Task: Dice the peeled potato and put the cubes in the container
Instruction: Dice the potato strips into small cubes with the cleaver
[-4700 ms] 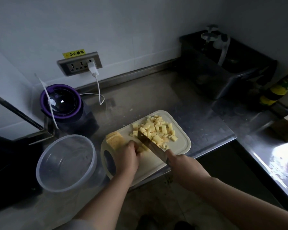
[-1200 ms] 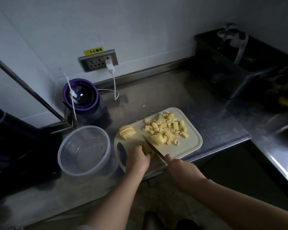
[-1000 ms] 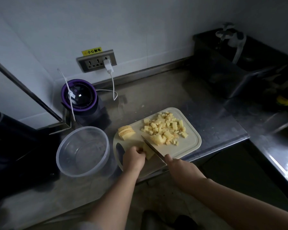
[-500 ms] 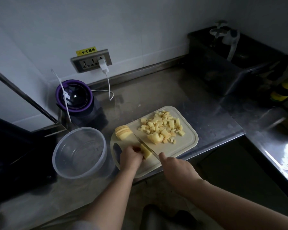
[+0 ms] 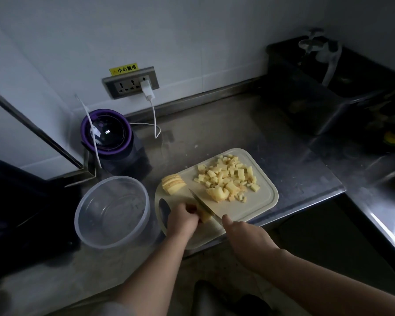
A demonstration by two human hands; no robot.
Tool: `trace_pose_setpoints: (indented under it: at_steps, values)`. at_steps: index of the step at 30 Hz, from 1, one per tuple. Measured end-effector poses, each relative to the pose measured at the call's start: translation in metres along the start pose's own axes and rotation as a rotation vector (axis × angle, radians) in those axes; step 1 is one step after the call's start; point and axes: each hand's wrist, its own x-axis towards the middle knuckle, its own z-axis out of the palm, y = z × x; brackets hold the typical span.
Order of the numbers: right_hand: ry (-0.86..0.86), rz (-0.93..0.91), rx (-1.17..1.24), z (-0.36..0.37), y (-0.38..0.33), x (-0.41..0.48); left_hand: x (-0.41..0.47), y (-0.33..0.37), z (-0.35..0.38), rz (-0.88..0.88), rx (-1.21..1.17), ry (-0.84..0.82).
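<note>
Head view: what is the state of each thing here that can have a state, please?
container, empty, upright beside the board.
potato cubes, diced, piled on the cutting board.
potato slices, stacked, not yet diced.
potato piece, held by the left hand, blade against it.
knife, gripped by the right hand.
charger, plugged into the wall socket.

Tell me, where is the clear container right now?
In the head view, the container stands on the counter, left of the cutting board and in front of the purple-rimmed appliance.
</note>
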Motion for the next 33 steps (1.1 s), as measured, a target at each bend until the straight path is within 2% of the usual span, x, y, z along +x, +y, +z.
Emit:
trace_pose_setpoints:
  at_steps: [7, 21, 28, 31, 33]
  values:
    - [-0.010, 0.014, -0.012, 0.002, 0.002, 0.004, 0.000, 0.001, -0.001, -0.012, -0.007, -0.003]
    - [0.077, -0.001, -0.050, -0.001, -0.004, -0.012, -0.010, 0.006, -0.005, -0.014, -0.023, -0.032]
    - [0.092, 0.013, -0.073, 0.000, 0.000, -0.013, -0.009, 0.001, -0.008, 0.013, -0.114, -0.055]
    - [0.079, 0.019, -0.068, 0.001, -0.001, -0.011, -0.009, 0.001, -0.015, 0.070, -0.123, 0.059]
    - [0.079, 0.017, -0.068, 0.002, -0.002, -0.008, -0.012, 0.009, -0.028, 0.252, -0.138, 0.224]
